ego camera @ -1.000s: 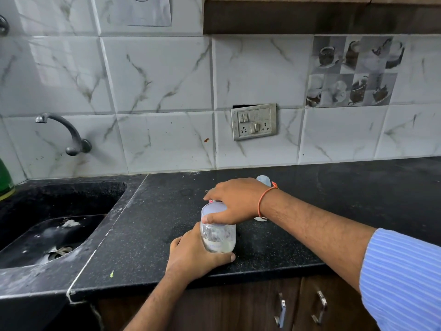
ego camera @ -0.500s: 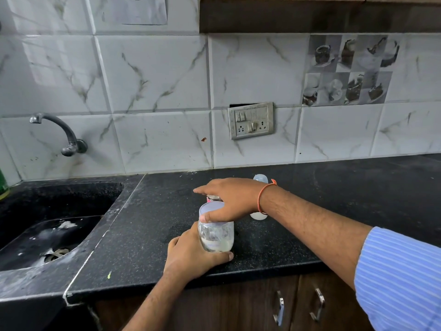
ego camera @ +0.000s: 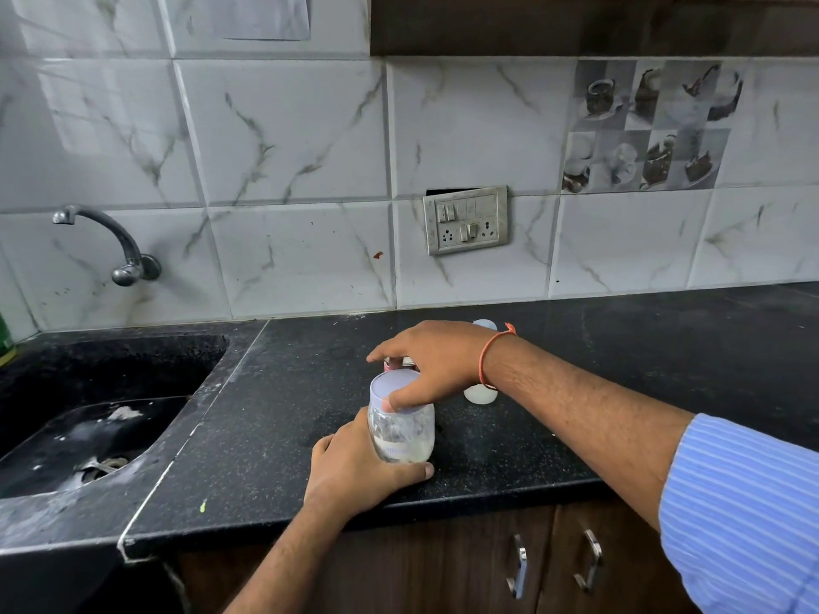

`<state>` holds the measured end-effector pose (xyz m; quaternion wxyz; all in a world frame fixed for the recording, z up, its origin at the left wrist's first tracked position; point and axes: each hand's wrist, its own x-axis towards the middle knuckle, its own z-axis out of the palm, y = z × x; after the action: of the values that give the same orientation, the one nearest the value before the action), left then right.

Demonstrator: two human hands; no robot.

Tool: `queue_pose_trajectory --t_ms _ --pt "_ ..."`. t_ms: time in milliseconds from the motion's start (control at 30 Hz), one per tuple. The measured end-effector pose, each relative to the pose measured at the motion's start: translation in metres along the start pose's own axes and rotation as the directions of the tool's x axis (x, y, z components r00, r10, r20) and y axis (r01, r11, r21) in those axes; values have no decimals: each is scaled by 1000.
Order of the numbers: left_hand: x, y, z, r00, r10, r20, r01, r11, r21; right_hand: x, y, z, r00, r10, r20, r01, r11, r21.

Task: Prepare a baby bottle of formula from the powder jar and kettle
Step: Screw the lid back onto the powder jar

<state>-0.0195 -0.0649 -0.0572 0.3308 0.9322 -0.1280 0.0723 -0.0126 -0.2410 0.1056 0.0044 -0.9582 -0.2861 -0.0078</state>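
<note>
Black counter (ego camera: 274, 436): left hand (ego camera: 354, 471) gripping jar (ego camera: 401, 429) (lidded), right hand (ego camera: 436, 361) spread over it.

Two hands (ego camera: 363, 463), one jar (ego camera: 401, 425), one bottle (ego camera: 481, 392), two cabinet handles (ego camera: 518, 571).

Left hand (ego camera: 354, 469) came in from the bottom edge, forearm angled up and right, fingers and thumb curled, thumb tip lying forward along the near side. Right arm reached in from the right edge, blue striped sleeve (ego camera: 744, 511) pushed up above a bare forearm, orange thread band (ego camera: 485, 356) on the wrist. Right hand (ego camera: 436, 358) was palm down above the left, fingers spread and pointing left, thumb bent down, tip pressing.
</note>
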Motion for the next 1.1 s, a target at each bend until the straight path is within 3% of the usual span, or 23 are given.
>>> queue_pose_trajectory --t_ms 67,200,567,933,1100 --pt "-1 1 -1 1000 -8 9 8 1000 4 2 0 2 999 21 -24 -23 998 -59" --pt "-1 2 -1 1000 -12 2 12 1000 6 1 -1 -4 999 -30 24 28 997 72" --pt "-4 3 -3 1000 -26 6 26 999 -21 -1 -2 -5 993 -73 96 83 991 -104" --pt "-10 8 -2 996 -65 -60 63 998 -26 10 -5 7 996 -19 83 33 983 -178" --pt "-12 10 -4 991 -120 -52 119 993 -27 8 -9 -10 981 -31 194 72 976 -206"
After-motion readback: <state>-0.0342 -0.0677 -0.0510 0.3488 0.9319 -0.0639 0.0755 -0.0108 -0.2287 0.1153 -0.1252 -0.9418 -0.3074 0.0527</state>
